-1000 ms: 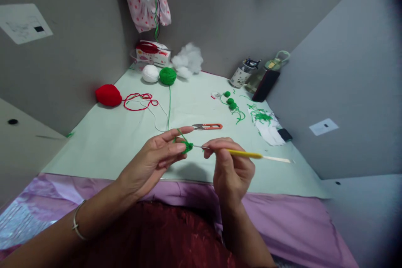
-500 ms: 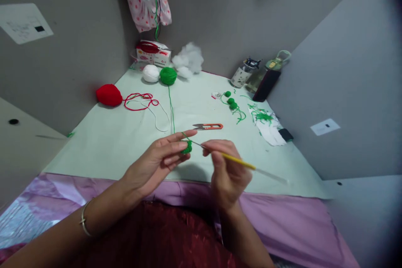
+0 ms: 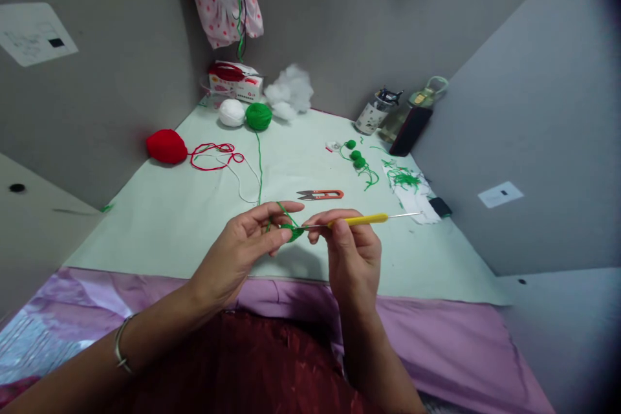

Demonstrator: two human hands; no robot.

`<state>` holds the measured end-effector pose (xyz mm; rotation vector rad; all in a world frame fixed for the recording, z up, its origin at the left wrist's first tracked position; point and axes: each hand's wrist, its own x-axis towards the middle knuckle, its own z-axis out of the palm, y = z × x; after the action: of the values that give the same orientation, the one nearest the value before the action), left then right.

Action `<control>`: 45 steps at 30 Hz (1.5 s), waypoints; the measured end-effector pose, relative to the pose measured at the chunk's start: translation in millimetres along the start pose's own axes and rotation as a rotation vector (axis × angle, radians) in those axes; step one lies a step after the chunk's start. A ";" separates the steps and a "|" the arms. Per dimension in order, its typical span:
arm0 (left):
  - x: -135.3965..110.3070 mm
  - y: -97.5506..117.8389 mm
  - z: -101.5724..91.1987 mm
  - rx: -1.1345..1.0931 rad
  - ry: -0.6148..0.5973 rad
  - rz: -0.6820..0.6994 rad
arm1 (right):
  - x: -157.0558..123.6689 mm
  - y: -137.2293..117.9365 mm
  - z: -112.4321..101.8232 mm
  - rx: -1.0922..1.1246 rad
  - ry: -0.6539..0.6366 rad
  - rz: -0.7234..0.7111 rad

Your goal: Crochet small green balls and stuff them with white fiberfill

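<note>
My left hand (image 3: 242, 242) pinches a small green crochet piece (image 3: 294, 233) between thumb and fingers, its index finger stretched out with green yarn (image 3: 287, 213) running over it. In my right hand (image 3: 353, 246) is a crochet hook (image 3: 366, 219) with a yellow handle and metal ends, held level. The hook's left tip meets the green piece; the exact stitch is too small to make out. From my left hand the yarn runs back to a green ball of yarn (image 3: 259, 116). Just beyond my hands lie orange thread snips (image 3: 321, 195).
A white yarn ball (image 3: 231, 113), a red yarn ball (image 3: 166, 146) and white stuffing (image 3: 291, 92) lie toward the back. To the right are small green balls (image 3: 356, 158), yarn scraps (image 3: 405, 176) on white paper, a pen cup (image 3: 371, 116) and a dark phone-like slab (image 3: 411, 131). Grey panels flank the table.
The hook has swung from slanting down rightward to nearly level, its right end rising. My left fingers have curled in and the green piece has turned and tilted.
</note>
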<state>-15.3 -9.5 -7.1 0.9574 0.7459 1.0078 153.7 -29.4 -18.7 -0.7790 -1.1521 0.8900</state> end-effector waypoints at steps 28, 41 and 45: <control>-1.1 0.7 8.5 -0.122 0.019 -0.002 | -8.2 2.4 7.7 -0.398 -0.043 -0.270; 6.8 5.8 -2.4 -0.330 0.057 -0.186 | 0.0 -8.2 1.2 -0.192 0.137 -0.199; 2.7 4.1 2.6 -0.231 0.015 -0.122 | -1.6 -6.6 3.8 -0.197 0.081 -0.139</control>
<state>-13.5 -6.9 -2.6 0.6977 0.6754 0.9713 151.0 -33.5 -12.7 -0.8751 -1.2186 0.6304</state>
